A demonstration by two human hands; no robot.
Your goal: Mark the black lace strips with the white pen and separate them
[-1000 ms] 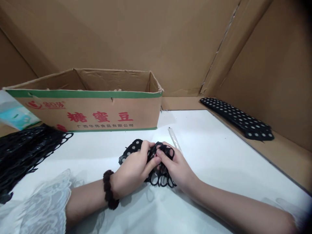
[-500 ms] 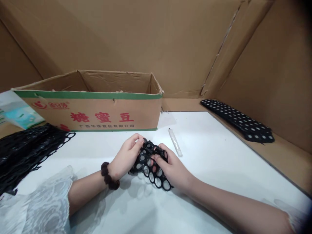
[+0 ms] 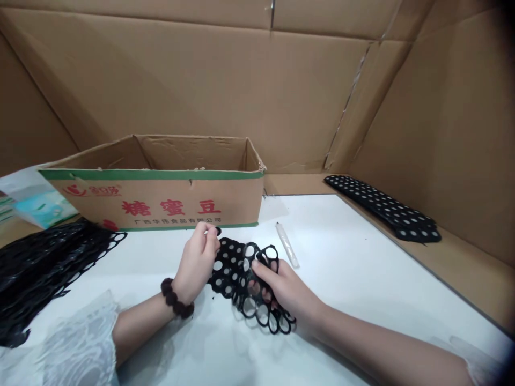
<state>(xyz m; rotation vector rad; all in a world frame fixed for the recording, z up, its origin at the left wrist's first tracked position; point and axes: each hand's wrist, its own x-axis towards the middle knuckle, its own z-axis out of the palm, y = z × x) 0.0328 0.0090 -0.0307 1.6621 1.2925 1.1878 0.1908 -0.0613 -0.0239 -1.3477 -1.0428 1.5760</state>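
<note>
A black sheet full of round holes (image 3: 226, 268) lies bunched and folded over the white table. My right hand (image 3: 287, 287) is closed on its right part, thumb on top, with fingertips showing through the larger rings at that end. At the sheet's upper left, my left hand (image 3: 197, 257) is closed in a pinch, raised a little apart from the sheet's top edge. A small black round piece (image 3: 218, 231) sticks out of that pinch. A tiny black speck lies on the table below the sheet.
Behind my hands stands an open cardboard box (image 3: 169, 201) with red lettering. Left lies a heap of black holed sheets (image 3: 44, 268). A pale slim tool with a dark tip (image 3: 287, 245) rests beyond my right hand. A flat black holed stack (image 3: 382, 209) lies along the right cardboard wall.
My left hand has moved left and up, off the sheet, with a small black piece in its pinch. The sheet is more spread out in my right hand. The view has tilted up slightly.
</note>
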